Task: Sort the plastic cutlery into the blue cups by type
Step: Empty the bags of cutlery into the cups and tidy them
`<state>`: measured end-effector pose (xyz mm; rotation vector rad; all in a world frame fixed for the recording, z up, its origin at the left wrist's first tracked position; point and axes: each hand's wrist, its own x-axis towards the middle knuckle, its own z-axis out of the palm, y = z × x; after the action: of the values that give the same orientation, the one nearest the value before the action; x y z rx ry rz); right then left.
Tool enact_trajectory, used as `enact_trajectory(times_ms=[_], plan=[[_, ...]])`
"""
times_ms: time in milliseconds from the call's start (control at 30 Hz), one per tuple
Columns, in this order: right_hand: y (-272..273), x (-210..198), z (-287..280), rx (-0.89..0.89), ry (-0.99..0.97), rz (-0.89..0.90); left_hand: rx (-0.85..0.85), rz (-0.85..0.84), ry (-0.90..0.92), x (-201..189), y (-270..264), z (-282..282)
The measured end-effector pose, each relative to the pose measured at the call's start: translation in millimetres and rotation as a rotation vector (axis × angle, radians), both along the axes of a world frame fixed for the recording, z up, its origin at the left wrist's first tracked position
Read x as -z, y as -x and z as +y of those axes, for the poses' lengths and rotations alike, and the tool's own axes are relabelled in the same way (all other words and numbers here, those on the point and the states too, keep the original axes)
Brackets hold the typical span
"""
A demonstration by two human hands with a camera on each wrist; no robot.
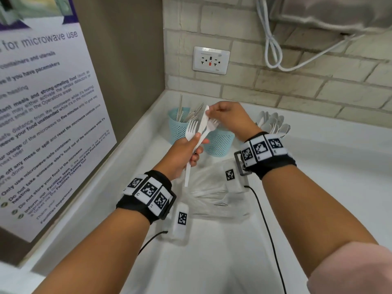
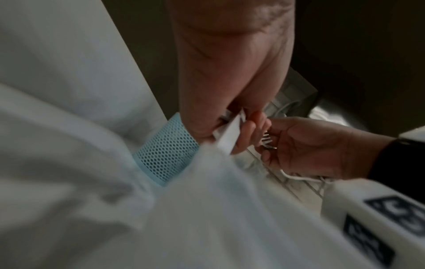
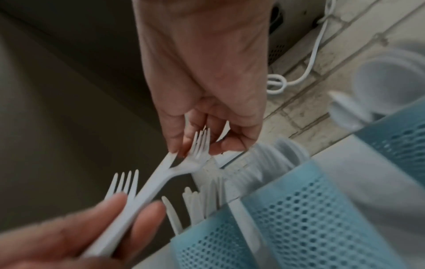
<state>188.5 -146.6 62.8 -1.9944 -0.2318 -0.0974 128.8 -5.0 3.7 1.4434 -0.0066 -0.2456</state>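
Left hand (image 1: 182, 153) grips fork bundle (image 1: 194, 134) above middle blue cup (image 1: 219, 142); right hand (image 1: 229, 117) pinches knife (image 1: 204, 119) tip. Risk: knife drags neighbouring fork loose, dropping onto desk (image 1: 318, 187).

The cutlery is white plastic — the forks (image 1: 192, 129) and the knife (image 1: 204, 120) alike. The mesh cups (image 1: 219, 144) are pale blue, pierced with a fine honeycomb pattern. Both wristbands (image 1: 148, 193) are black, carrying white tiles printed with black square codes. The counter (image 1: 318, 166) is white; the wall tiles (image 1: 297, 85) at its far edge are beige brick. A pink sleeve (image 1: 356, 270) shows at the right — the poster (image 1: 42, 102) has a purple border.
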Motion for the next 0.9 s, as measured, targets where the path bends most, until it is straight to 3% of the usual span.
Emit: enact_trajectory(times_ms=[67, 167, 233, 367, 533, 767, 833, 900], plan=[[-12.5, -12.9, 10.1, 0.048, -0.04, 0.037, -0.039, -0.014, 0.009, -2.0, -1.9, 10.3], [-32.8, -32.3, 17.2, 0.205, -0.275, 0.01, -0.109, -0.011, 0.027, -3.4, -4.2, 26.8], [-41.7, -43.0, 19.6, 0.31, -0.393, -0.073, -0.192, 0.012, 0.055, -3.0, -5.4, 36.6], [-46.3, -47.0, 27.2, 0.4, -0.406, -0.278, -0.349, 0.057, 0.147, 0.0, -5.0, 49.4], [-50.5, -13.9, 40.2, 0.346, -0.148, -0.351, -0.454, 0.093, 0.213, 3.4, -3.9, 52.4], [-50.2, 27.9, 55.4, 0.202, 0.758, -0.369, -0.349, 0.084, 0.235, 3.5, -2.2, 48.3], [-46.2, 24.3, 57.6, 0.195, 0.819, -0.356, -0.298, 0.079, 0.239, 1.8, -0.5, 46.0], [-42.4, 14.2, 57.6, 0.222, 0.707, -0.348, -0.25, 0.083, 0.26, -0.2, -0.2, 44.8]])
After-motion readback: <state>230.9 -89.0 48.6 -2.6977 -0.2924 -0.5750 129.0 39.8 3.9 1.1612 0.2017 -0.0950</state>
